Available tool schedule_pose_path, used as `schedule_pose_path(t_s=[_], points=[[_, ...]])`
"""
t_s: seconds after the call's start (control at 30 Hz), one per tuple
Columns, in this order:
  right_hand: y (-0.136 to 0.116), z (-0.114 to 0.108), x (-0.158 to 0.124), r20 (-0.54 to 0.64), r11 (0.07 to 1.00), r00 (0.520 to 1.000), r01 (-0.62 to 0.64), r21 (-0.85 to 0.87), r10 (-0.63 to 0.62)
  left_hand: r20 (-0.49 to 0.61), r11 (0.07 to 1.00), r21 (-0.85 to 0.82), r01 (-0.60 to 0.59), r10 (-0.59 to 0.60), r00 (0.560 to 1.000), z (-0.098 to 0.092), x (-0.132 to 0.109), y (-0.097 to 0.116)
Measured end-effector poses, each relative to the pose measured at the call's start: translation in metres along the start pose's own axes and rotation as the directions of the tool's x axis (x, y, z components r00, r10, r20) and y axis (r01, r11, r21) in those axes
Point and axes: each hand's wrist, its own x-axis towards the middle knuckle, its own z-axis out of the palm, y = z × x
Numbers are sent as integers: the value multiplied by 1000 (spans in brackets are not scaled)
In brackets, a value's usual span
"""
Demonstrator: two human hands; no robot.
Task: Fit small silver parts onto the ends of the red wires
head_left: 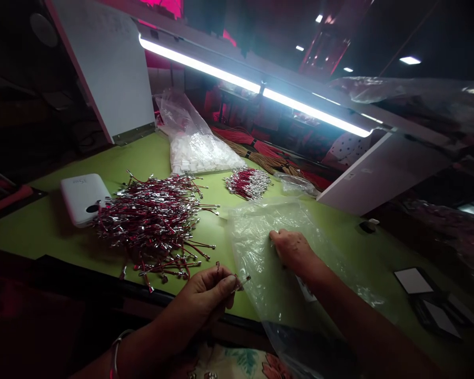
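My left hand [213, 289] is closed in a pinch near the table's front edge, with short wires [243, 283] whose metal ends stick out past the fingers. To its right, my right hand [292, 250] rests over a clear plastic bag [256, 242], its fingers curled together; what they hold, if anything, is hidden. A large heap of short red wires with metal terminals [154, 216] lies to the left of the bag. Behind the bag is a smaller, neater pile of similar wires [248, 183].
A white box-like device [85, 192] stands left of the heap. At the back are a bag of small white parts [201, 150], bundled brown and red wires [260, 155] and a small clear bag [296, 184]. A lit tube lamp [316, 113] hangs above. Dark-framed cards [414, 280] lie right.
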Motion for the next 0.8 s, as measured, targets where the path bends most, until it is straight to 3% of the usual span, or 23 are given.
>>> schedule_pose_path(t_s=[0.2,0.37,0.43,0.47,0.53,0.57,0.6,0.7,0.8], points=[[5,-7,-7,-61,973,997,53,225,-40,55,999,-46,-2,4,998,-1,-2,-3],[-24,-14,-28,-154,828,988,114,549,-35,36,999,39,-2,0,999,1,-6,-1],[-43,-18,-37,-139,629,990,132,766,-38,33,998,61,13,-16,999,2,-8,0],[-52,-20,-40,-112,409,993,118,905,-40,35,998,65,20,-22,999,3,-8,1],[-65,-24,-46,-47,-33,997,45,998,-65,40,997,71,24,-27,999,3,-9,0],[-70,-25,-48,-15,-185,996,-1,983,-84,45,997,71,20,-24,999,2,-9,0],[-73,-27,-50,8,-251,995,-33,967,-101,54,998,69,12,-16,998,2,-9,-1],[-75,-29,-54,37,-234,992,-65,970,-124,92,998,61,-12,6,996,1,-10,-2],[-74,-31,-57,-27,-24,995,25,999,-101,98,997,79,-16,8,995,1,-10,-4]])
